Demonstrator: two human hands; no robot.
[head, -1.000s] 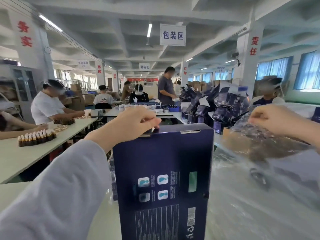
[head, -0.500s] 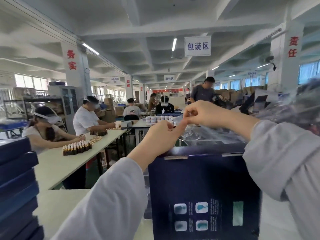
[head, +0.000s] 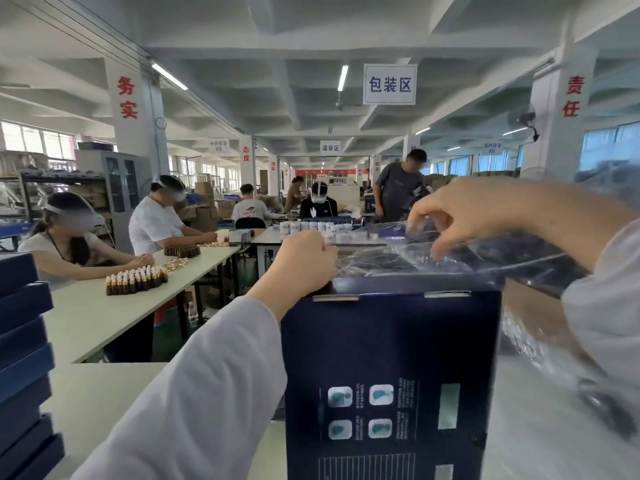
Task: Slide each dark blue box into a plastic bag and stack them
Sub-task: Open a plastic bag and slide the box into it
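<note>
Currently dark blue box (head: 391, 344) stands upright near centre, plastic bag (head: 519, 258) mouth held over its top, left hand (head: 304, 261) curled on the film at the left corner, right hand (head: 460, 216) pinching it further right; risk: film may snag a corner and tear.

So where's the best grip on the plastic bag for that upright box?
At its open rim, pinched on either side from above. The dark blue box stands upright with its top exposed, and the plastic bag is limp film bunched over it, so a spread mouth would likely slide down.
</note>
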